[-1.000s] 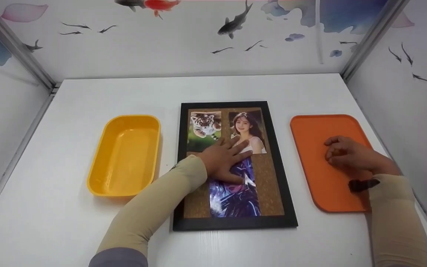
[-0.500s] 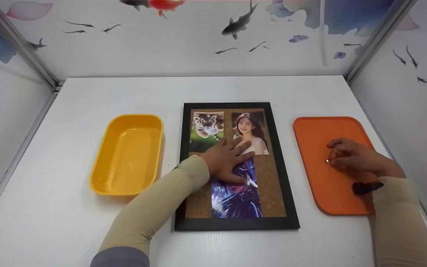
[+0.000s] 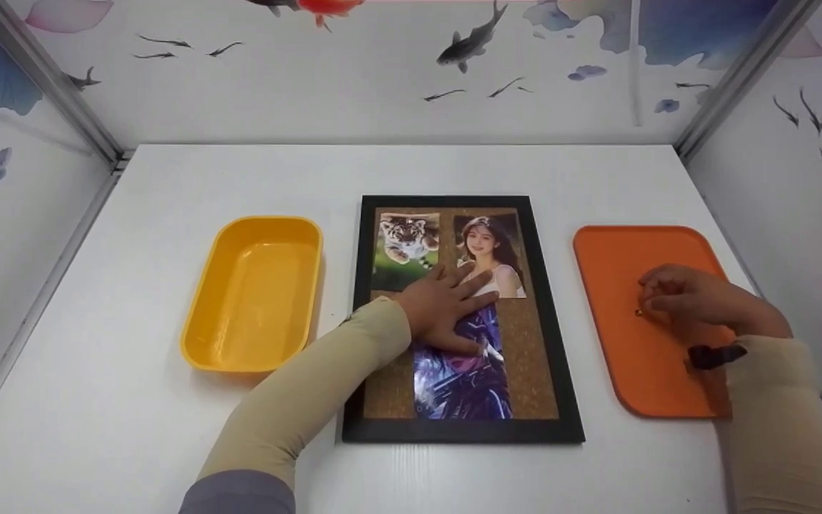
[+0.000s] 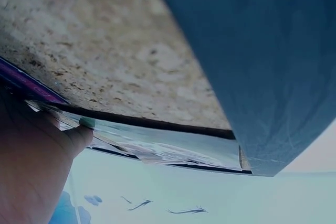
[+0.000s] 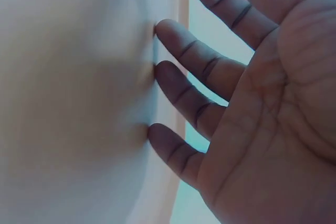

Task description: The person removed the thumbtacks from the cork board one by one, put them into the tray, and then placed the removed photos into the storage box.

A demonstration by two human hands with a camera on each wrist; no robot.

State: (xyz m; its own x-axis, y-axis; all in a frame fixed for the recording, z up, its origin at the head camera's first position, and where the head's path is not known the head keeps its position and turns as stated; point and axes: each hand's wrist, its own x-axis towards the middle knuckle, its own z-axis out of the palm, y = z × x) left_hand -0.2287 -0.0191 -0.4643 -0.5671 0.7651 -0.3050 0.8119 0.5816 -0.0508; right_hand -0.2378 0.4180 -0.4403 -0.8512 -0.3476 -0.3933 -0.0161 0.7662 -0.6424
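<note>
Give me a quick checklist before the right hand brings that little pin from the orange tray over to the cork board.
1. Left hand lies flat on the photos, steadying the cork board: ok.
2. Right hand has fingertips on the orange tray at a small shiny pin: ok.
3. Pin firmly pinched: cannot tell, the fingers hide it.
4. Purple photo lies flat on the cork: ok.
5. Path from tray to board is bare table: ok.
6. Yellow tub sits clear on the far side: ok.

Both arms wear long beige fabric sleeves (image 3: 311, 385); a small black strap clip (image 3: 716, 355) sits at the right wrist.
</note>
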